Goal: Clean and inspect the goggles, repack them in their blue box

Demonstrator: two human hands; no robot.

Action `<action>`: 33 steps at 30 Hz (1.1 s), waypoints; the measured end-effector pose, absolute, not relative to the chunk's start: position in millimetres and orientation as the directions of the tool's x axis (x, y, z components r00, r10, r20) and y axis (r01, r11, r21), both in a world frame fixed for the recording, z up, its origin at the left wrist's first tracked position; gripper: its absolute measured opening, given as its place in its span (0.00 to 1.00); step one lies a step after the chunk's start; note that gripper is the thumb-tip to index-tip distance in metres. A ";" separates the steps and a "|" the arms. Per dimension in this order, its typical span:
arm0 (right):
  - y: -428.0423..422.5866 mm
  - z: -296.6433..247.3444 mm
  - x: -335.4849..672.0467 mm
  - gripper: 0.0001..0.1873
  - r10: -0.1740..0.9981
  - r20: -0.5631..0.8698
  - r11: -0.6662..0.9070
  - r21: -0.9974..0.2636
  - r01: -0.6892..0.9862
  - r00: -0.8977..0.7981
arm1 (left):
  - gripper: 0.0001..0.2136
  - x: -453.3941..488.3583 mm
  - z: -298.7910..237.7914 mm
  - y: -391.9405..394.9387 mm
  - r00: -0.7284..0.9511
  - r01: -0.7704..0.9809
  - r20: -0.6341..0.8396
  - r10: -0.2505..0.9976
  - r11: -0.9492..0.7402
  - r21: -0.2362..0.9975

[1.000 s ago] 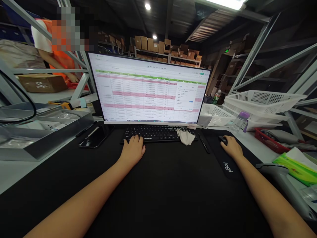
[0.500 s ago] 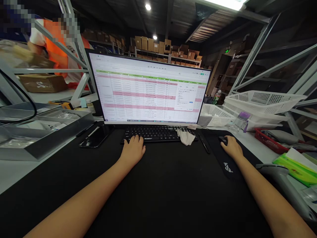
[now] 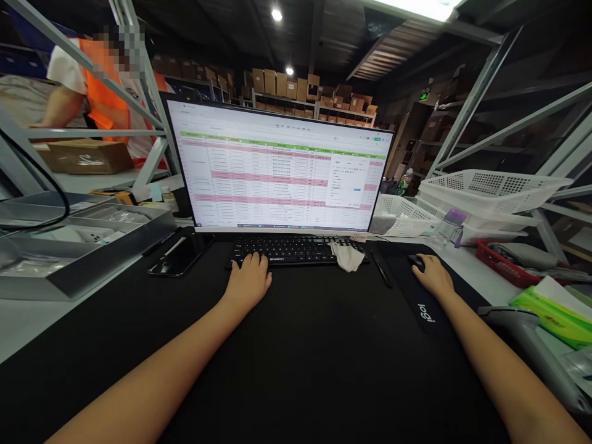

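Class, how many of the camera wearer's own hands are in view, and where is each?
2: the left hand is at the keyboard's near left corner; the right hand is on the mouse.

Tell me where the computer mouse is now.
In the head view, the computer mouse sits toward the right, under the right hand, on the logi mouse pad.

Bare left hand [image 3: 250,280], right hand [image 3: 433,275], 2 forearms [image 3: 160,361]
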State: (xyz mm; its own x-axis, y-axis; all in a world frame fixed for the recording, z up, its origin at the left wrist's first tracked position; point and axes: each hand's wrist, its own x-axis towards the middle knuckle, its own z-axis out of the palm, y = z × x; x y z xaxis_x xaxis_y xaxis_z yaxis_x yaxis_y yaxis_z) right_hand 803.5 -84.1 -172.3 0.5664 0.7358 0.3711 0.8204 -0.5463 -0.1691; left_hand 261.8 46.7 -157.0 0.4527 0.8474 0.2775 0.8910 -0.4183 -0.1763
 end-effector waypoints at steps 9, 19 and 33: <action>-85.4 -169.8 801.2 0.28 0.732 0.359 -0.551 -0.189 0.813 0.579 | 0.25 262.5 -156.3 46.3 0.452 0.892 0.277 0.848 -0.418 -0.175; -85.0 -172.0 804.2 0.26 0.742 0.373 -0.535 -0.171 0.827 0.557 | 0.25 262.7 -154.7 45.1 0.450 0.892 0.261 0.854 -0.416 -0.175; -84.3 -176.2 807.2 0.27 0.736 0.388 -0.543 -0.150 0.826 0.555 | 0.25 262.6 -155.4 46.0 0.449 0.893 0.285 0.846 -0.423 -0.152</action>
State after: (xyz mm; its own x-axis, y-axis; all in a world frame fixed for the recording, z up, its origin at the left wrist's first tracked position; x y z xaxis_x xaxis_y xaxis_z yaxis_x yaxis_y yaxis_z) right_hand 807.2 -84.3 -176.2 0.5547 0.7359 0.3882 0.8260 -0.5433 -0.1504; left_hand 262.6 46.0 -155.4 0.4495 0.8464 0.2855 0.8933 -0.4230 -0.1521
